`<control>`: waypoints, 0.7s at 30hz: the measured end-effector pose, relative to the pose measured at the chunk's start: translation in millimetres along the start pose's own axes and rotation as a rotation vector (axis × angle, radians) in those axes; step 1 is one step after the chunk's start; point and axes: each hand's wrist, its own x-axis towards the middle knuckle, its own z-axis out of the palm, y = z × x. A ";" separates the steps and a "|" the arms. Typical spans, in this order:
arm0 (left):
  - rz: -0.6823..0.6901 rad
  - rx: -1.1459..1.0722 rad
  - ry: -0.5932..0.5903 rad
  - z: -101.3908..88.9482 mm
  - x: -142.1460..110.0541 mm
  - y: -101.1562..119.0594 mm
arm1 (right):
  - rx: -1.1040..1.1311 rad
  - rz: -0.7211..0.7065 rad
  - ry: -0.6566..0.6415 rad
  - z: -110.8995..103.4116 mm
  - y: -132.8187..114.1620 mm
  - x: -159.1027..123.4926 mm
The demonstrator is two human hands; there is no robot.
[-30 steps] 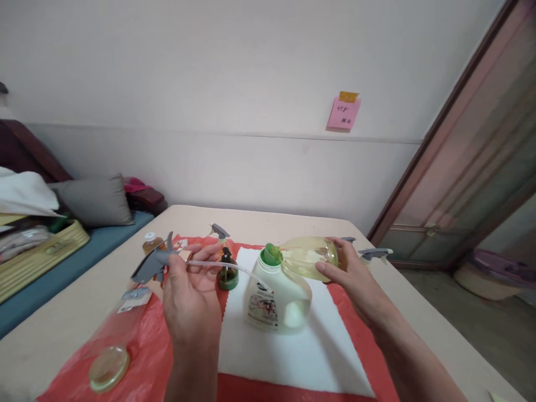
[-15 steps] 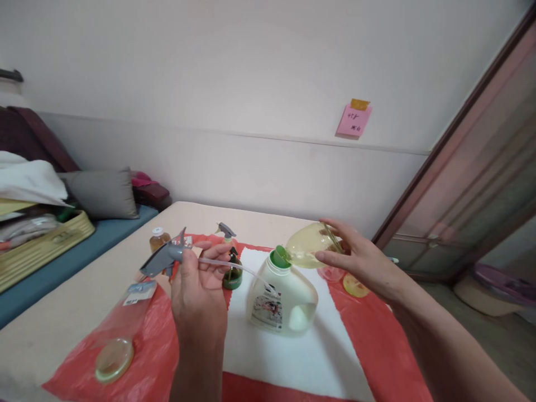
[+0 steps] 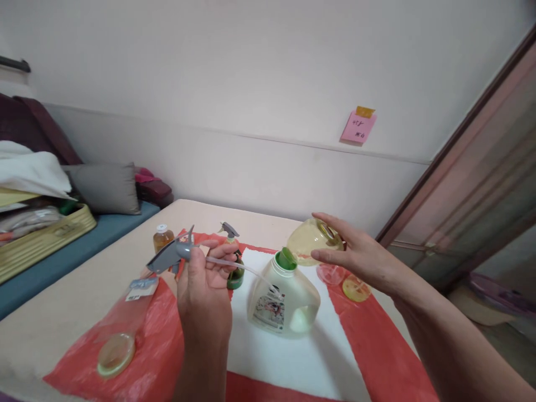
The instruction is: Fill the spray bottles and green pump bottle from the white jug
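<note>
In my left hand [image 3: 209, 290] is a grey spray trigger head [image 3: 170, 254], its thin clear tube [image 3: 234, 262] reaching out to the right across the front of a jug. My right hand [image 3: 355, 248] grips the base of a yellowish clear bottle [image 3: 307, 240], tipped on its side with its neck at the jug's mouth. That pale translucent detergent jug [image 3: 288, 296] stands upright on a white sheet [image 3: 310, 363] and has a green insert [image 3: 287, 258] in its opening. Whether liquid is flowing cannot be made out.
Behind my left hand stand an amber bottle [image 3: 162, 239] with a white cap and another spray head [image 3: 229, 229]. A round lid [image 3: 116, 354] lies on red plastic [image 3: 159, 335]. Pink [image 3: 330, 273] and yellow [image 3: 357, 287] round pieces lie right of the jug.
My right hand and the tilted bottle have shifted slightly, and more of the green insert shows. The view has turned a little. Both hands keep their holds.
</note>
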 end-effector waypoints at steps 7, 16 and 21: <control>-0.011 0.002 -0.030 -0.8 1.1 -0.3 | -0.039 -0.080 0.007 2.9 1.3 -11.3; -0.008 0.043 -0.038 2.6 -4.2 -6.6 | 0.212 -0.045 0.137 14.4 49.6 -48.3; -0.012 0.047 -0.020 4.6 -5.3 -16.7 | 0.658 0.154 0.263 42.6 92.0 -63.4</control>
